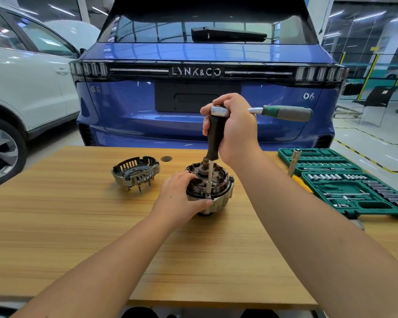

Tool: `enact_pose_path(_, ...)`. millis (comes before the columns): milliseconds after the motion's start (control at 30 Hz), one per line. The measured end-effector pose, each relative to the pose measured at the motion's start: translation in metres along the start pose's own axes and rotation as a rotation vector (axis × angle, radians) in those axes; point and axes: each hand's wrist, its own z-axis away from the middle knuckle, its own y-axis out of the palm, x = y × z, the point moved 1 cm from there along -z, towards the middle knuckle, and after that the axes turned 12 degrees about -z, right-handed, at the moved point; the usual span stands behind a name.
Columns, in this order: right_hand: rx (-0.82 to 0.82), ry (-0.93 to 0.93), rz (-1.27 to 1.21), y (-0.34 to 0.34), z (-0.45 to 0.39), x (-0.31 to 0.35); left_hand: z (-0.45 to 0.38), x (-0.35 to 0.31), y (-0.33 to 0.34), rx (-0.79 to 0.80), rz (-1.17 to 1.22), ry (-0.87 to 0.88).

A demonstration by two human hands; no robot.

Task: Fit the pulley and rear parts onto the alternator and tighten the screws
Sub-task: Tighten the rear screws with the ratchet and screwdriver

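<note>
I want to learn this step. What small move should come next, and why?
Probably swing the ratchet handle to tighten the screw: the right hand grips the driver, its socket sits on the alternator rim, and the left hand steadies the body.

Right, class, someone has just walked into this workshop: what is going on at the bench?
A person is working on an alternator standing on a wooden table. The left hand steadies its housing while the right hand grips a ratchet on a long extension, set on a screw at the rim. The rear cover lies apart, not yet fitted. A socket set lies open to the right.
</note>
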Motion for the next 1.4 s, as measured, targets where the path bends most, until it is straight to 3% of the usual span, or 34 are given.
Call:
enact_pose_path(167, 0.165, -0.115, 0.232, 0.001, 0.004, 0.004, 0.000, -0.002, 0.000, -0.003, -0.005, -0.010)
enact_pose_path(300, 0.212, -0.301, 0.650, 0.004, 0.008, 0.006, 0.002, -0.002, 0.001, -0.018, -0.028, 0.009)
enact_pose_path(400, 0.351, -0.501, 0.964, 0.006, 0.012, 0.008, 0.003, -0.002, 0.002, -0.041, -0.046, 0.017)
enact_pose_path(600, 0.533, -0.360, 1.558, 0.017, 0.012, 0.017, 0.003, -0.003, 0.002, -0.054, -0.091, 0.033)
enact_pose_path(733, 0.520, -0.364, 1.821, 0.033, 0.004, 0.030, 0.005, -0.006, -0.001, -0.048, -0.116, 0.031)
enact_pose_path(800, 0.480, -0.258, 1.897, 0.042, -0.003, 0.036, 0.005, -0.008, -0.002, -0.044, -0.131, 0.040)
enact_pose_path(867, 0.407, -0.053, 1.851, 0.050, -0.009, 0.043, 0.005, -0.009, -0.003, -0.032, -0.153, 0.051)
enact_pose_path(933, 0.283, 0.164, 1.608, 0.057, -0.010, 0.051, 0.003, -0.010, -0.004, -0.017, -0.166, 0.046)
enact_pose_path(1067, -0.100, 0.557, 0.679, 0.051, 0.005, 0.051, 0.000, -0.012, -0.008, 0.007, -0.185, 0.013)
enact_pose_path(1233, -0.188, 0.493, -0.059, 0.025, 0.018, 0.028, -0.001, -0.015, -0.011, 0.004, -0.195, 0.000)
enact_pose_path(1333, -0.141, 0.294, -0.095, 0.018, 0.023, 0.017, 0.000, -0.015, -0.011, 0.012, -0.199, 0.005)
enact_pose_path(1400, -0.056, 0.146, 0.069, 0.017, 0.027, 0.012, -0.001, -0.015, -0.012, 0.027, -0.194, 0.004)
